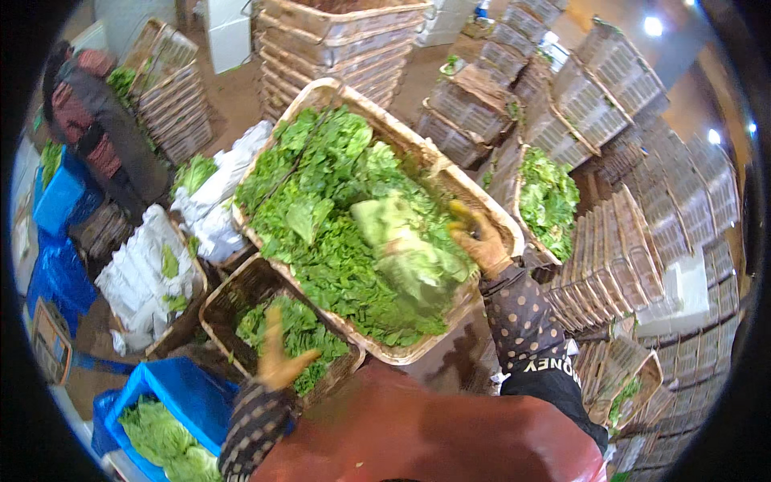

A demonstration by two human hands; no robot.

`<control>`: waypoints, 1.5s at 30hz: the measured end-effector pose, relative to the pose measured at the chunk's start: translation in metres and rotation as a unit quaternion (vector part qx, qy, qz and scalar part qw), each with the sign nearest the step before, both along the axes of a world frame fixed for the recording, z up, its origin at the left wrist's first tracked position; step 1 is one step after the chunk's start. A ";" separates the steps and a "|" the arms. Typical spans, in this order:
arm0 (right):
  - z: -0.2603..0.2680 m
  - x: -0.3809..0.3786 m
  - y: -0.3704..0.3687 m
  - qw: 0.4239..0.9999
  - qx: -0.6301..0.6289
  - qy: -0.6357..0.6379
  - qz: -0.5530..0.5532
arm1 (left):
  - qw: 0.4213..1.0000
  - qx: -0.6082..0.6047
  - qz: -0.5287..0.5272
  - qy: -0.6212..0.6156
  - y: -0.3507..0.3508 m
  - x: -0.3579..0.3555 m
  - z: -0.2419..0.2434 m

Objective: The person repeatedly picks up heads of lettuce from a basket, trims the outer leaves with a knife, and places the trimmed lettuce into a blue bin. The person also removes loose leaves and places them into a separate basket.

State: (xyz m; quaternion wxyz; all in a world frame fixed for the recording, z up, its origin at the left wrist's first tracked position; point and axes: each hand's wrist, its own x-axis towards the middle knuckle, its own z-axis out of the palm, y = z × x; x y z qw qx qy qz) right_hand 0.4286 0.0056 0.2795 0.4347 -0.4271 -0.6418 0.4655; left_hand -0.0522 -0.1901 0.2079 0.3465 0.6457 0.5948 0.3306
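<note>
A large plastic crate (415,355) full of leafy green lettuce (313,175) stands before me, tilted in view. On top, a paler head of lettuce (397,235) looks blurred. Just right of that head, my gloved right hand (479,238) is over the crate's right side, fingers spread and gripping nothing. My gloved left hand (277,358) hovers over a smaller-looking crate (226,307) at the lower left, its thumb and fingers apart. Loose green leaves (319,343) lie in that crate, partly hidden by the hand.
Tall stacks of crates (343,42) rise behind, with more crate stacks (608,259) on the right. A blue-lined container (162,385) of lettuce stands lower left. White sheeting (150,271) covers a crate on the left. Another person (102,120) bends at the upper left.
</note>
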 end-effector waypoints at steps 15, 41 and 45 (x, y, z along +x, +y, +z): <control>-0.133 -0.091 -0.120 0.925 -0.241 0.232 0.180 | 0.722 0.109 0.052 -0.681 0.050 0.093 0.028; 0.069 -0.232 -0.129 0.925 -0.136 -0.147 0.322 | 0.960 0.041 0.213 -0.177 -0.137 0.040 0.108; 0.063 -0.249 -0.162 0.905 -0.073 -0.092 0.408 | 0.958 0.068 0.185 -0.206 -0.136 0.056 0.093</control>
